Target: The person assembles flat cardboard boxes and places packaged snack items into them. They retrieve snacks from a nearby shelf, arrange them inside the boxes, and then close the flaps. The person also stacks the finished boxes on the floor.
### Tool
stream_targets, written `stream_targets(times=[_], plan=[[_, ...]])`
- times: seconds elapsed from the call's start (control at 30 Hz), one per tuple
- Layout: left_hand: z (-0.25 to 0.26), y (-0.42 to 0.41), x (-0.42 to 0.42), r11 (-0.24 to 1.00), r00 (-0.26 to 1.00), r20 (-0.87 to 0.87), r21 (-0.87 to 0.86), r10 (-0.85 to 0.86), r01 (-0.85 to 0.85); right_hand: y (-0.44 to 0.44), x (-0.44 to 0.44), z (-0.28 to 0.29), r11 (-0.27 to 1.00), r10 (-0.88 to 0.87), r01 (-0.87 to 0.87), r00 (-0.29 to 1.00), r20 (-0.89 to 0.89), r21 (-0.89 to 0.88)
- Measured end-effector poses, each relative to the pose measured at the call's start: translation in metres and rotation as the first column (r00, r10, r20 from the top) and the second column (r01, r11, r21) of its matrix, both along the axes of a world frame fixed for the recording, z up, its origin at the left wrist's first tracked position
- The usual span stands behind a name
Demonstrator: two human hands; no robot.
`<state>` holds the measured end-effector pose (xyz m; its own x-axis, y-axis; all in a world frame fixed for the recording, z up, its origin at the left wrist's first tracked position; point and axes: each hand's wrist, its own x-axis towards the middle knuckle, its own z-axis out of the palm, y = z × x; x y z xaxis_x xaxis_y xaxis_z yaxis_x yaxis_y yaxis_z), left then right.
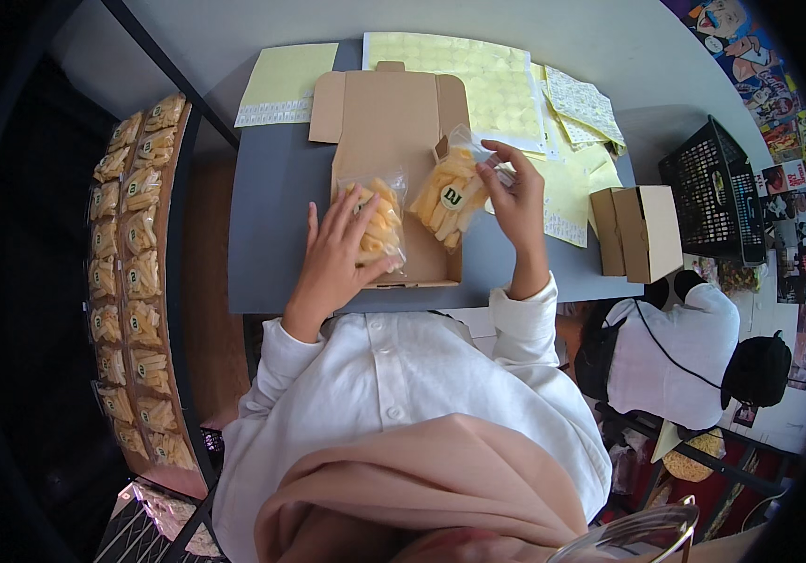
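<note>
A brown cardboard mailer box (390,105) lies unfolded on the grey table, its lid flipped back. In its left side lies a clear plastic bag of pale yellow stick snacks (383,229). My left hand (336,246) rests on this bag, fingers spread over its left side and thumb along its lower edge. Between the thumb and fingers of my right hand (515,193) is the clear top of a second snack bag (450,197). That bag bears a round label and leans over the box's right side, its lower end inside.
Sticker sheets (452,77) and loose papers (582,105) cover the table's back and right. Two small cardboard boxes (649,232) stand at the right, before a black plastic basket (719,190). Leftward, a rack (188,211) displays several snack bags. Another person (677,359) is at the right.
</note>
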<state>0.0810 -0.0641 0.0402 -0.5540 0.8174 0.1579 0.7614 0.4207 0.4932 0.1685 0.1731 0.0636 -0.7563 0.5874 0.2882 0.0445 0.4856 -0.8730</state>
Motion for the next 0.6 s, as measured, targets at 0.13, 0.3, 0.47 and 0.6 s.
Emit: stream_targets(times=[0.13, 0.3, 0.47, 0.6], plan=[[-0.011, -0.002, -0.008, 0.963, 0.986, 0.16, 0.257, 0.038, -0.079, 0.01, -0.001, -0.014, 0.983, 0.138, -0.147, 0.987, -0.084, -0.113], [-0.013, -0.002, -0.011, 0.911, 0.953, 0.304, 0.393, -0.002, -0.124, -0.009, -0.017, -0.027, 0.898, 0.271, -0.306, 0.951, -0.15, -0.316], [-0.012, -0.002, -0.006, 0.934, 0.974, 0.225, 0.345, 0.014, -0.093, -0.026, -0.017, -0.019, 0.734, 0.153, -0.244, 0.969, 0.196, 0.633], [-0.015, -0.001, -0.003, 0.97, 0.99, 0.134, 0.234, 0.034, -0.065, -0.046, -0.009, -0.023, 0.734, 0.277, -0.414, 0.906, 0.319, 0.538]])
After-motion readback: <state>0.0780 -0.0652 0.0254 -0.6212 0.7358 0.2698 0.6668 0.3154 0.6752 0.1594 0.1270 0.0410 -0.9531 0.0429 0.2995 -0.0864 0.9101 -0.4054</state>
